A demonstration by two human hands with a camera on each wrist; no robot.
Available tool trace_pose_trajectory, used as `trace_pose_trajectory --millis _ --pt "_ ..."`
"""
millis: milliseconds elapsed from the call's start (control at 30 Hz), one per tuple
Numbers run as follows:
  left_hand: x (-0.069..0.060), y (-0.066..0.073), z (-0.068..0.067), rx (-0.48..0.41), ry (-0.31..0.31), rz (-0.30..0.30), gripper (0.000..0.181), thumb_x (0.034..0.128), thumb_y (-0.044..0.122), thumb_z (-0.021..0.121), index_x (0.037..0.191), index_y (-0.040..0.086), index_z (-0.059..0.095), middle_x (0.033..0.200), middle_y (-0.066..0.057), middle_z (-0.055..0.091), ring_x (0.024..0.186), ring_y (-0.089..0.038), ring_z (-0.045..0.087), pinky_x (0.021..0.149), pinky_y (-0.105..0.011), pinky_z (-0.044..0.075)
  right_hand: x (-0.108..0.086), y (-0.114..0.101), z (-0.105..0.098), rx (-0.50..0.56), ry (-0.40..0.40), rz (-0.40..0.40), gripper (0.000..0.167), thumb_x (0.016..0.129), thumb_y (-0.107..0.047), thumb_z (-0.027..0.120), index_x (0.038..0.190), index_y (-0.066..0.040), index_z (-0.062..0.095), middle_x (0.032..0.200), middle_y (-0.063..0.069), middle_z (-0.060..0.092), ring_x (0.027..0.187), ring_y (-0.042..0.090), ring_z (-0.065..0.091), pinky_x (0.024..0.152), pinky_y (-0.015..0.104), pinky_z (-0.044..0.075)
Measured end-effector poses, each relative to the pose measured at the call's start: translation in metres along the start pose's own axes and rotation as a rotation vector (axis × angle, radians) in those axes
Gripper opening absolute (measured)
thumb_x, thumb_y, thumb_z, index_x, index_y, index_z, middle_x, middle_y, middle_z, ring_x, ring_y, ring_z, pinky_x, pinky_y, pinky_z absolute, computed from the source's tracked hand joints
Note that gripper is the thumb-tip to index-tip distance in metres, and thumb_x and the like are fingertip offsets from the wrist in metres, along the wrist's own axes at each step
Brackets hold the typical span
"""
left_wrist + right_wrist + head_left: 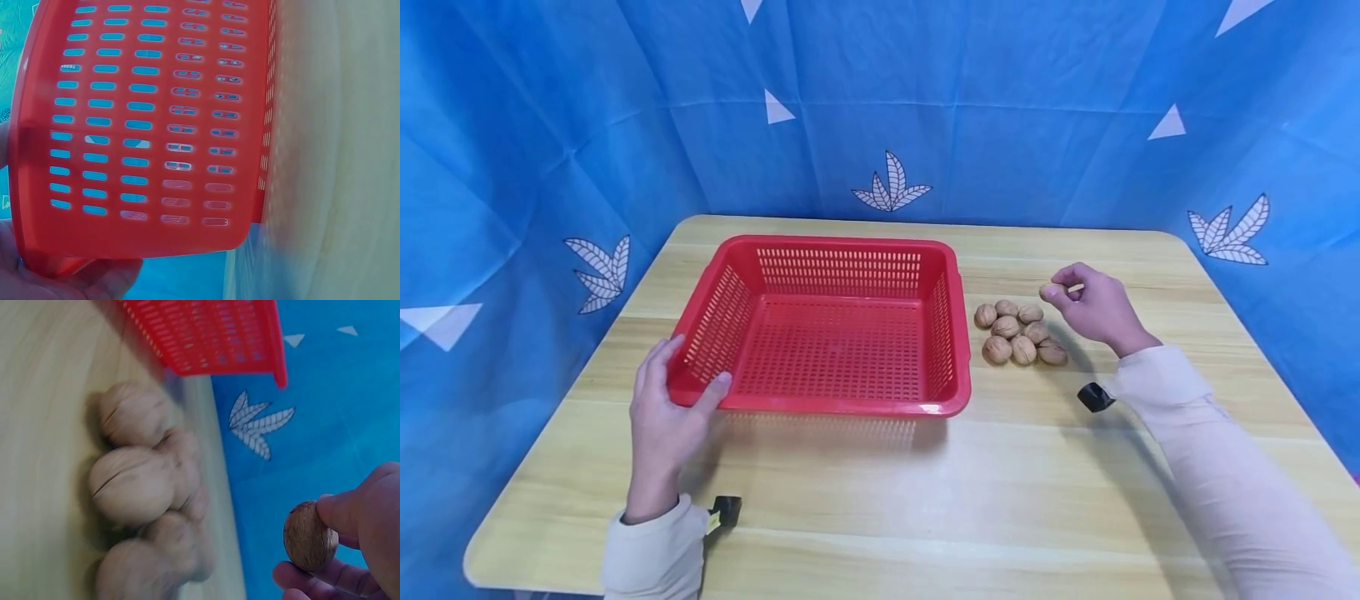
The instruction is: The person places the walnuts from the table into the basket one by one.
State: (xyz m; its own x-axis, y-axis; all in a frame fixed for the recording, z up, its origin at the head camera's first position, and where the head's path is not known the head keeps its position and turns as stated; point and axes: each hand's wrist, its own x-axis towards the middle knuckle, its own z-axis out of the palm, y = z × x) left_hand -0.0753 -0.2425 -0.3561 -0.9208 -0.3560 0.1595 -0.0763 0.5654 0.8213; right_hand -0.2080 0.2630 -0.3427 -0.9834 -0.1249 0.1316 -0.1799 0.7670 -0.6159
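A red plastic basket [835,408] with slotted walls sits on the table, and no things show inside it. My left hand [666,417] grips its near left corner, thumb over the rim; the left wrist view has the slotted wall [125,237] close up, with fingers curled under the rim. Right of the basket lies a cluster of several walnuts [1023,350]. Above the far right of that cluster, my right hand [1097,308] pinches one walnut [309,537] between thumb and fingers, raised off the table.
The pale wood table [925,517] has rounded corners. A blue cloth [1000,108] with white triangles and leaf prints hangs behind it and at both sides. Small black devices are at the left wrist [726,510] and the right wrist [1095,397].
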Motion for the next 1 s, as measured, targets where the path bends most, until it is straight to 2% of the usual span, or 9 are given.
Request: trace_pose_trajectory --millis 167,333,533,767,1000 --pt "-0.001 -0.001 0.0 0.001 0.005 -0.015 0.085 0.0824 0.017 0.077 0.152 0.018 0.03 0.155 -0.003 0.025 0.138 -0.026 0.027 0.093 -0.06 0.047 0.008 -0.019 0.0 0.012 -0.007 -0.019 0.038 0.097 -0.033 0.059 0.112 0.002 0.058 0.115 0.023 0.062 0.104 0.041 0.061 0.085 0.053 0.049" --pt "0.0 -0.002 0.002 0.001 0.01 0.009 0.084 0.0825 0.018 0.077 0.152 0.017 0.031 0.154 -0.003 0.026 0.137 -0.026 0.028 0.094 -0.059 0.046 0.015 -0.037 0.001 0.016 -0.019 -0.032 0.036 0.096 -0.034 0.061 0.111 -0.001 0.059 0.113 0.021 0.062 0.103 0.039 0.061 0.085 0.051 0.05" --pt "0.0 -0.001 0.003 0.003 0.012 -0.001 0.084 0.0828 0.019 0.077 0.152 0.018 0.03 0.155 -0.003 0.025 0.138 -0.025 0.027 0.094 -0.059 0.046 0.024 -0.061 0.004 0.027 -0.045 -0.073 0.034 0.096 -0.033 0.061 0.11 -0.002 0.06 0.112 0.016 0.063 0.101 0.035 0.063 0.083 0.05 0.052" --pt "0.0 0.0 0.003 0.0 0.016 0.001 0.083 0.0827 0.019 0.077 0.152 0.018 0.031 0.155 -0.003 0.026 0.137 -0.025 0.028 0.094 -0.059 0.046 0.038 -0.083 0.014 0.032 -0.058 -0.126 0.03 0.094 -0.026 0.065 0.11 -0.001 0.062 0.109 0.015 0.064 0.095 0.032 0.065 0.083 0.046 0.053" --pt "-0.001 0.0 0.003 0.007 0.019 0.012 0.083 0.0825 0.019 0.077 0.152 0.017 0.031 0.155 -0.004 0.027 0.137 -0.026 0.03 0.094 -0.06 0.046 0.046 -0.099 0.027 0.051 -0.092 -0.132 0.029 0.093 -0.025 0.066 0.111 -0.003 0.062 0.109 0.012 0.063 0.093 0.028 0.064 0.081 0.042 0.054"
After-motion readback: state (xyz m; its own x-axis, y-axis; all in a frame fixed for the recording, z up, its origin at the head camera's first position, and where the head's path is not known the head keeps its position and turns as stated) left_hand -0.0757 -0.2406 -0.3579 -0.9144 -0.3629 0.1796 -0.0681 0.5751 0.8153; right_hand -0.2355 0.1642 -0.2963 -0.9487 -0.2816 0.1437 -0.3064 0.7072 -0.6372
